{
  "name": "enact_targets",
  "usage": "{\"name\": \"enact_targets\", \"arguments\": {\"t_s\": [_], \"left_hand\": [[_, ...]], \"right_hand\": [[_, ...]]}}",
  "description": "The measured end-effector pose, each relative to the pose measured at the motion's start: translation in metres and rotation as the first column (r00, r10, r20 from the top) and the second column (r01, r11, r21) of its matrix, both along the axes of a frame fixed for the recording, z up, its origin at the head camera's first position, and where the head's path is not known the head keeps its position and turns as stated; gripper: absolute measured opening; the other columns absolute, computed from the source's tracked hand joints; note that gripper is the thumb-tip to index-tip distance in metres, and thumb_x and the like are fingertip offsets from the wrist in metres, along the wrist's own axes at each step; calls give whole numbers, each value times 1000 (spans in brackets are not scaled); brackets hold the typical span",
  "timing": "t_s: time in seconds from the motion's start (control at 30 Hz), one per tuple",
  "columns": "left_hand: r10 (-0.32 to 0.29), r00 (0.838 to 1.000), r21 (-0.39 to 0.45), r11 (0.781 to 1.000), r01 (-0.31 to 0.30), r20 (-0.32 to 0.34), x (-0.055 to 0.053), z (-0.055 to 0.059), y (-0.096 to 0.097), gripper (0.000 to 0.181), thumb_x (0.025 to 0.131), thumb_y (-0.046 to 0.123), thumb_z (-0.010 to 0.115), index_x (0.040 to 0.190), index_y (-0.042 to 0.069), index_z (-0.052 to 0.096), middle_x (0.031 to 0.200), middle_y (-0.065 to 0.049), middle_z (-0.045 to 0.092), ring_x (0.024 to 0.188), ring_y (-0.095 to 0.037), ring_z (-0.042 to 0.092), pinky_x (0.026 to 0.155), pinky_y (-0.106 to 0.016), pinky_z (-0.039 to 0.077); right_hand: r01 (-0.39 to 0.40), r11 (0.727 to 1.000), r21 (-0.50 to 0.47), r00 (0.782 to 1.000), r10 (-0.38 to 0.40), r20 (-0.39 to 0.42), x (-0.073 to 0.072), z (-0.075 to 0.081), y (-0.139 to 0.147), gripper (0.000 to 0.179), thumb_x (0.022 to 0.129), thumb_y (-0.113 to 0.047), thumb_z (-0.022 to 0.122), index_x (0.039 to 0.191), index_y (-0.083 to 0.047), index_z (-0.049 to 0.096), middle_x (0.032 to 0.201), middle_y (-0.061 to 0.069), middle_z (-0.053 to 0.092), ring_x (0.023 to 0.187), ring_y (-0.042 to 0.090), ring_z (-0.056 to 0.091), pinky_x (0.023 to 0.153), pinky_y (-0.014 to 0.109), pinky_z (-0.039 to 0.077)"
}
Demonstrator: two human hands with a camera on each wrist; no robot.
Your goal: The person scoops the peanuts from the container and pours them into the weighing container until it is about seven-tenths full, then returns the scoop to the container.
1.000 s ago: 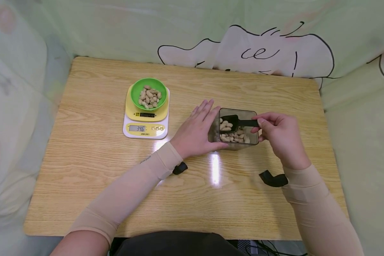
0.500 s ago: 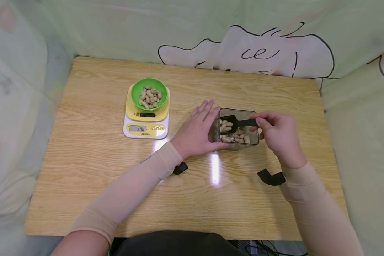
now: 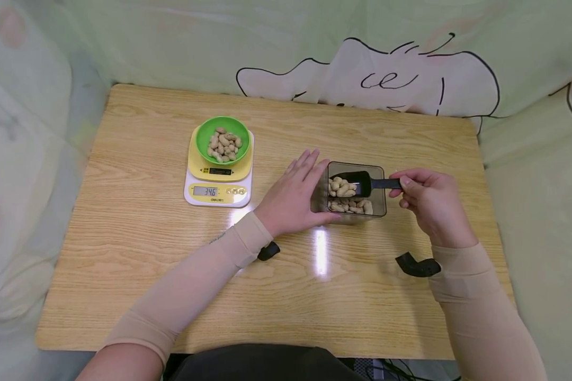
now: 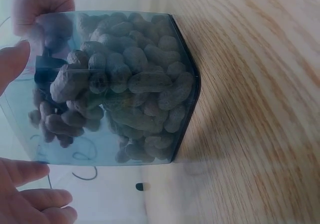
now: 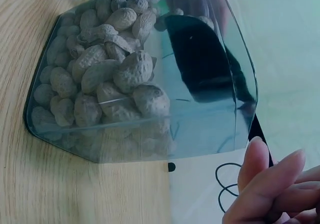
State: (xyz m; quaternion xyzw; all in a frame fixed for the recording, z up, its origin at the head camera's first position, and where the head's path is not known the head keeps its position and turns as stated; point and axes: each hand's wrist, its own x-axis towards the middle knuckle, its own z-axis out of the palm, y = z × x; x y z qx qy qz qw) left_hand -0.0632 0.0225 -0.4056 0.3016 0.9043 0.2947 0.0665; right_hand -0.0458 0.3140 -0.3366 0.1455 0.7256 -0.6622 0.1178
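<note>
A clear, dark-tinted plastic container (image 3: 379, 207) stands on the table with peanuts (image 5: 90, 77) in its lower part. My left hand (image 3: 292, 200) rests against its left side, fingers spread and straight, thumb by the near corner. With thumb and fingers my right hand (image 3: 431, 203) pinches the handle end of a black scoop (image 3: 364, 183). The scoop lies level across the container's upper part, carrying several peanuts at its left end. Through the wall in the right wrist view, the scoop's blade (image 5: 195, 59) shows above the heaped peanuts.
On the left stands a yellow and white kitchen scale (image 3: 240, 198), its display reading 34.6. A green bowl (image 3: 202, 140) of peanuts sits on it. Behind the wooden table (image 3: 138, 254) hangs a pale curtain (image 3: 171, 47) with black line drawings.
My right hand has drawn the scoop to the right, so more of its blade and its load of peanuts show. The left hand and container have stayed in place.
</note>
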Motion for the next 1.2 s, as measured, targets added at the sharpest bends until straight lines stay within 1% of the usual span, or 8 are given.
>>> {"name": "enact_targets", "arguments": {"t_s": [0.07,0.27,0.33,0.5,0.6,0.77,1.07,1.2], "left_hand": [[3,1000,0,1000,-3,-1,0,0,0,117,89,76,72,172,10,22,182,-17,13,171,-33,10,141,-45,13],[5,1000,1,1000,-5,-7,1,2,1,116,89,75,73,172,9,24,181,-18,14,170,-34,12,140,-47,15],[4,1000,-1,1000,-4,-7,1,2,1,117,89,76,73,172,9,24,181,-18,14,170,-34,11,140,-48,15],[4,1000,-10,1000,-4,-10,1,2,0,118,88,77,72,172,10,23,182,-17,12,170,-35,11,140,-47,14],[5,1000,-19,1000,-5,-16,0,3,0,118,88,78,72,172,10,23,182,-18,12,170,-35,12,140,-47,14],[6,1000,-28,1000,-7,-25,0,5,-1,118,88,79,71,172,10,24,182,-18,12,170,-35,12,140,-46,14],[-1,999,-41,999,-1,-37,-2,5,-1,120,86,80,71,172,9,25,181,-20,14,170,-36,11,140,-46,14],[-7,999,-55,998,5,-41,-2,7,-3,122,86,84,68,172,11,23,181,-20,13,171,-35,9,140,-45,12]], "right_hand": [[8,1000,-29,1000,-8,2,0,-1,2,19,109,-9,60,104,-3,78,78,2,77,61,10,59,52,20,51],[12,998,-68,1000,-10,26,4,-3,8,19,109,-9,60,106,-3,78,79,4,74,61,10,56,53,22,49],[19,995,-99,999,-16,32,5,-5,10,18,109,-9,61,106,-3,78,80,5,74,62,11,58,53,22,49],[24,984,-179,999,-19,29,6,-8,14,19,108,-8,62,103,-3,80,79,6,75,61,11,59,53,21,50],[19,976,-217,999,-12,31,6,-9,16,20,108,-7,62,102,-3,80,77,7,75,59,11,57,53,21,48],[19,962,-273,999,-6,50,5,-10,21,21,108,-6,60,104,-3,80,78,7,75,58,11,56,54,21,48],[34,935,-353,998,-13,62,5,-8,25,20,108,-5,61,105,0,81,80,9,76,62,13,60,55,22,49],[35,932,-361,999,-19,47,4,-4,25,19,107,-4,62,105,1,80,80,10,76,63,14,62,55,21,49]]}}
